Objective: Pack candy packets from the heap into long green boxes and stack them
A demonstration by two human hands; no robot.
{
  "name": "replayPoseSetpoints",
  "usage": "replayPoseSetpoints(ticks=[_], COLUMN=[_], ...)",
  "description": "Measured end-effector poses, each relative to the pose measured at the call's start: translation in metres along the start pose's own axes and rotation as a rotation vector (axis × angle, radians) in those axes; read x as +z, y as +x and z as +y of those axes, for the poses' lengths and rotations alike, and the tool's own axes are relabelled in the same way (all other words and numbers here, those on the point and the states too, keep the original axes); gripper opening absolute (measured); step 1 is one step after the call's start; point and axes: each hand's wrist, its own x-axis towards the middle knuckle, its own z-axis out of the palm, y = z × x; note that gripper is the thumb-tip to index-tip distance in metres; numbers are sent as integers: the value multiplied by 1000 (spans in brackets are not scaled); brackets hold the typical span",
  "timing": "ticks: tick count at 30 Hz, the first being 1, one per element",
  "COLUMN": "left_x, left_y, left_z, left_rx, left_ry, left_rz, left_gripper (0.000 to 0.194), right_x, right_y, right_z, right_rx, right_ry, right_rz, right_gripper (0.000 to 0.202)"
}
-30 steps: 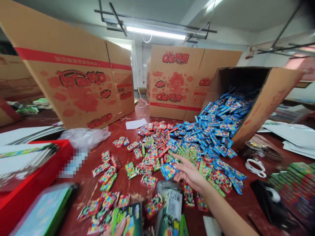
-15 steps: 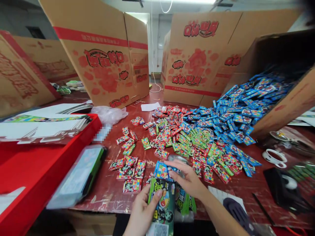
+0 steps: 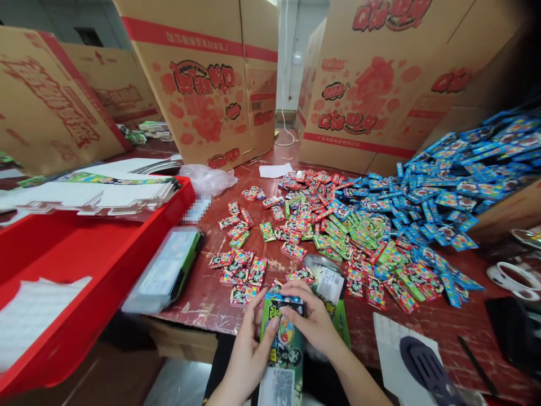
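Both hands hold a green and black printed pouch [image 3: 284, 352] upright at the table's near edge. My left hand [image 3: 249, 349] wraps its left side, thumb on the front. My right hand [image 3: 315, 321] grips the top right, thumb pressed on the front face. A blue packet [image 3: 291, 297] shows at the pouch's top, between the fingers; how deep it sits is hidden. Just beyond lie loose red packets [image 3: 245, 294], and green packets [image 3: 363, 231] are heaped further back. A clear container with a white label [image 3: 330, 285] stands behind my right hand.
Blue packets [image 3: 452, 197] spill from a carton at the right. A red tray [image 3: 105, 270] with white card sheets is at the left, beside a plastic-wrapped stack [image 3: 164, 270]. Large cartons [image 3: 203, 84] stand behind. White scissors handles [image 3: 513, 280] and a purple object [image 3: 425, 361] lie right.
My right hand has closed round the pouch's top, and the blue packet, earlier standing above it, now sits lower against it. The view has shifted, bringing more of the red tray in.
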Motion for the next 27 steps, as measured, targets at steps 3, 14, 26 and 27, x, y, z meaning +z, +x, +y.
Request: replayPoseSetpoints(ticks=[3,14,26,27], left_x=[-5,-18,-20,-23], left_y=[2,4,8,8], left_z=[1,-12,1,4], left_rx=[-11,2,40,-9], left_ry=[58,138,-94,-75], left_rz=[-4,50,177,167], left_gripper=[46,24,29,30], right_x=[8,28,39,40], right_y=[0,-24,-13,-10], right_z=[4,21,7,6], right_rx=[1,102,41,49], right_ry=[-6,83,47,57], right_rz=[26,387,307,274], right_gripper=[18,31,8,9])
